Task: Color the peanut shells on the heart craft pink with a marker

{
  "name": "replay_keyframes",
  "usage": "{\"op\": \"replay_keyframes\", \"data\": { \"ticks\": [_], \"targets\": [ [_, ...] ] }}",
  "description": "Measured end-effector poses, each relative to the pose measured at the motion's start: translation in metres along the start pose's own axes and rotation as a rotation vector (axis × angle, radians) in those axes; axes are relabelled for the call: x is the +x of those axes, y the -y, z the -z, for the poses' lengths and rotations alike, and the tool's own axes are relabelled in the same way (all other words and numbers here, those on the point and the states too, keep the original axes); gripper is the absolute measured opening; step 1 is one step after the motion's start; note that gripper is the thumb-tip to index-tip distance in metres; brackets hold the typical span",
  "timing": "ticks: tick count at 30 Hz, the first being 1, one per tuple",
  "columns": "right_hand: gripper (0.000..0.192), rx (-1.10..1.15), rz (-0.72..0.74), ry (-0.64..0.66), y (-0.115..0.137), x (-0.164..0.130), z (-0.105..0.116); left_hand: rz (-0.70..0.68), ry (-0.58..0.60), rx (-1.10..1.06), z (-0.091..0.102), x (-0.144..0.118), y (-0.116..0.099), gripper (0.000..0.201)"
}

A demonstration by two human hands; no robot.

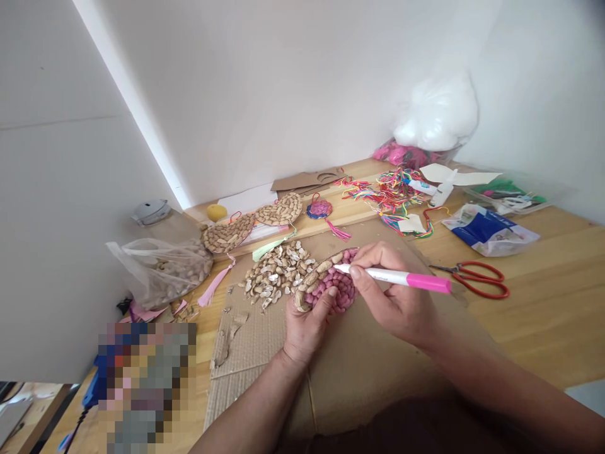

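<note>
Where shell pile (276,272) crowds left hand (306,326), scissors (475,277) well apart.

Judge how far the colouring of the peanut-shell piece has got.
Done: most shells on the piece are pink. In hand: the right hand presses the marker to it while the left hand steadies it. Left: a tan strip along its left edge.

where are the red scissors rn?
In the head view, the red scissors lie on the wooden table, right of the right hand, just past the pink marker.
</note>
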State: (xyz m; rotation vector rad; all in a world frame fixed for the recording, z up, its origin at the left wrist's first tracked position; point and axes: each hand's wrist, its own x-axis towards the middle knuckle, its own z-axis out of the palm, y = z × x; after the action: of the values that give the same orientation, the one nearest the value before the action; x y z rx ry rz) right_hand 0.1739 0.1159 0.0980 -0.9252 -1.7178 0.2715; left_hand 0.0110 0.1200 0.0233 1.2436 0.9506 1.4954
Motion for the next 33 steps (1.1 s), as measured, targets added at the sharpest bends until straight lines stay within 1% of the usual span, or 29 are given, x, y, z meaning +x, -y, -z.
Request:
{"op": "replay_keyframes", "data": {
  "ticks": [3,6,10,13,16,18,20,23,26,29,31,33],
  "targets": [
    [0.009,-0.211,0.098,0.017,0.005,0.001,0.004,0.001,0.011,0.038,0.001,-0.001,-0.001,0.020],
    [0.009,-0.266,0.133,0.050,0.011,0.005,0.007,-0.037,0.017,0.095,0.004,-0.002,-0.001,0.018],
    [0.011,-0.177,0.078,0.025,0.018,0.009,0.010,-0.107,0.022,0.187,0.007,-0.003,0.000,0.021],
    [0.013,-0.044,-0.018,0.013,0.020,0.010,0.008,-0.174,0.046,0.245,0.009,-0.003,-0.002,0.022],
    [0.018,0.078,-0.110,-0.002,0.020,0.008,0.006,-0.278,0.061,0.302,0.010,0.000,-0.006,0.022],
    [0.021,0.114,-0.155,-0.014,0.018,0.007,0.004,-0.346,0.053,0.327,0.010,0.001,-0.008,0.024],
    [0.020,0.086,-0.153,-0.023,0.015,0.005,0.002,-0.368,0.042,0.333,0.010,0.003,-0.009,0.026],
    [0.013,-0.064,-0.051,-0.018,0.012,0.002,-0.001,-0.313,0.048,0.309,0.010,0.004,-0.007,0.024],
    [0.012,-0.235,0.108,-0.015,0.010,-0.001,-0.004,-0.191,0.023,0.256,0.011,0.003,-0.005,0.020],
    [0.013,-0.307,0.245,-0.029,0.010,-0.001,-0.005,-0.086,0.005,0.205,0.010,0.002,-0.006,0.022],
    [0.014,-0.308,0.278,-0.039,0.011,-0.001,-0.003,-0.059,-0.012,0.172,0.009,0.002,-0.006,0.023],
    [0.015,-0.295,0.259,-0.057,0.011,0.001,0.000,-0.058,-0.038,0.128,0.006,0.002,-0.007,0.023]
  ]
}}
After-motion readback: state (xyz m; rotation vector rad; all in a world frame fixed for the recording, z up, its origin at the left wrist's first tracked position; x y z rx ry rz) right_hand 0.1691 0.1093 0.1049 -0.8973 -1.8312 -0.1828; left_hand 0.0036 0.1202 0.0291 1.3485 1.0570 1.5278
